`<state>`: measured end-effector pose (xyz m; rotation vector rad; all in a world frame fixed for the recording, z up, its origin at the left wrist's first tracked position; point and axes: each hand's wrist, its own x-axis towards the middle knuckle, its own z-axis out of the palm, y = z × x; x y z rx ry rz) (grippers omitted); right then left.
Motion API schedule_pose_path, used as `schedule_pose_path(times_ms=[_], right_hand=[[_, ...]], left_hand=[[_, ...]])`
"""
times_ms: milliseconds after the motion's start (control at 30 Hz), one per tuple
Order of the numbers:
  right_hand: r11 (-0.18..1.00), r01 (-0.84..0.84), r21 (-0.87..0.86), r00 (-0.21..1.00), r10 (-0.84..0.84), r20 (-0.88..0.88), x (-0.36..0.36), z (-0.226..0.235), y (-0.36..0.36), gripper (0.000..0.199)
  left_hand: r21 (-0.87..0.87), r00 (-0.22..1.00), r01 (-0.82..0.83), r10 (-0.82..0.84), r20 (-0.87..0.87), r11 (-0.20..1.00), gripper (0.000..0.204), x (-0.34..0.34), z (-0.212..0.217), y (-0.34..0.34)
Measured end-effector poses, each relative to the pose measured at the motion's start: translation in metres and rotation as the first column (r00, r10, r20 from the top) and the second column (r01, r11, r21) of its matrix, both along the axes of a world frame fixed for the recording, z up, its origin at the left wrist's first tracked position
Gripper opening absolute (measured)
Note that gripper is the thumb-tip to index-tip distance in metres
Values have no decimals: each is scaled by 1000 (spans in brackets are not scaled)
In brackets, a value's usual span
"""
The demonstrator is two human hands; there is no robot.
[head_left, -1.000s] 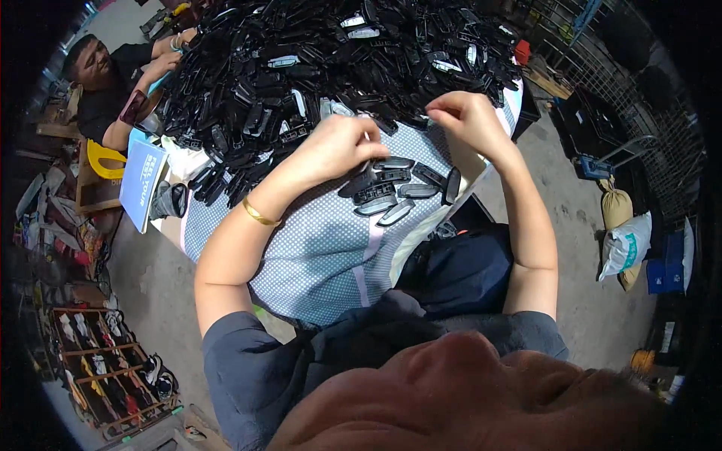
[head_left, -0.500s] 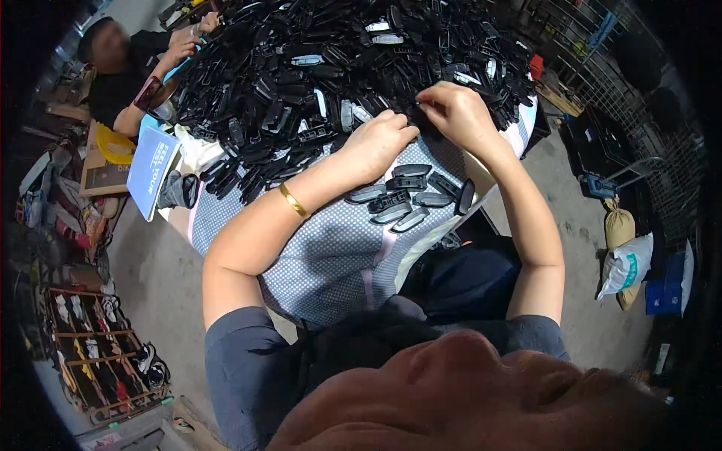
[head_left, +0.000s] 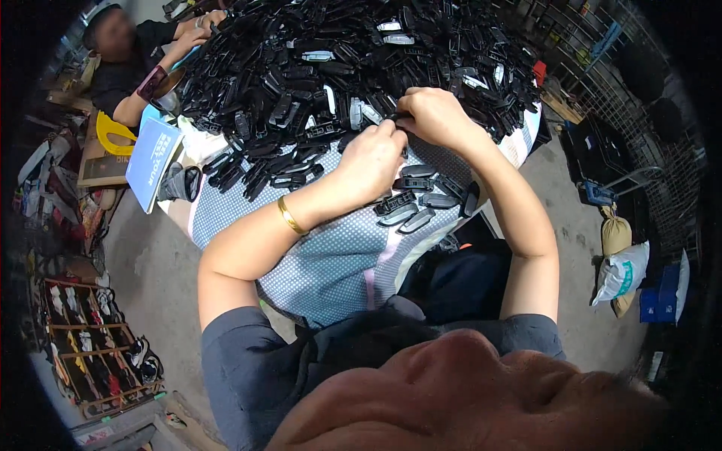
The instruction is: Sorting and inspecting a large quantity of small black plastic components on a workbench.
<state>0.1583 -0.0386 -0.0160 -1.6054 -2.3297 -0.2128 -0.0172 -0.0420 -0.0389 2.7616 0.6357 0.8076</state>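
— Fingers (head_left: 391, 129) of left hand (head_left: 376, 158) curled in, tips meeting right hand (head_left: 436, 116) over small black plastic part (head_left: 397, 118). Part pinched between both hands, at near edge of big heap.

— Left to right, then. Far left?

— Another person (head_left: 131, 52) at far corner of counter (head_left: 331, 263), hands on the heap. Yellow object (head_left: 113, 131) and blue booklet (head_left: 150, 161) just beside, at counter's left edge. Low rack of shoes (head_left: 98, 353) on floor below.

— Centre?

— Heap of black plastic parts (head_left: 338, 60), covering far half of counter. Dotted blue-grey cloth over counter, bare in near half. Gold bangle (head_left: 289, 216) on left wrist.

— Under the hands?

— Short row of sorted black pieces (head_left: 421, 199) on cloth, apart from heap, just below and right of left hand. Some with pale inner faces.

— Right hand grip?

— Closed, fingertips on same part. Exact hold hidden by knuckles.

— Far right?

— Wire racks (head_left: 594, 83), dark crate (head_left: 594, 154), sacks (head_left: 620, 267) on concrete floor, well apart from counter.
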Motion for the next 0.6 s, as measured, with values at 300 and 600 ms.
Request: schedule_pose_path(times_ms=[300, 600], right_hand=[[972, 70, -223, 635, -216, -742, 12, 23, -25, 24], [941, -277, -194, -79, -224, -971, 4, 18, -47, 27]], left_hand=[[-828, 919, 292, 100, 382, 479, 24, 4, 4, 27], [-766, 840, 404, 130, 527, 500, 28, 6, 11, 15]])
